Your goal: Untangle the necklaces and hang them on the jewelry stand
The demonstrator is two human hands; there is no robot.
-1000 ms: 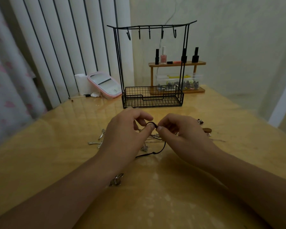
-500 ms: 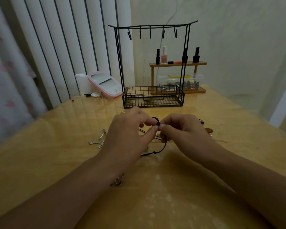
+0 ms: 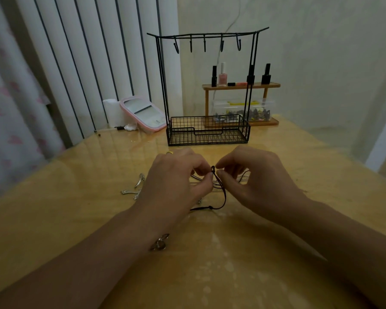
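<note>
At frame centre, two hands pinch one black cord necklace [image 3: 218, 197] above the table [image 3: 76, 219].

Left hand [image 3: 176, 177] and right hand [image 3: 254, 175] each grip the cord's small loop between thumb and fingertip, nearly touching; its tail curls down onto the tabletop. Silver necklace pieces [image 3: 134, 190] lie left of centre, and the black wire jewelry stand [image 3: 207, 85] rises upper centre, hooks bare.

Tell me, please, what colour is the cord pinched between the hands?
Black, seen in the head view: the cord between both hands.
</note>
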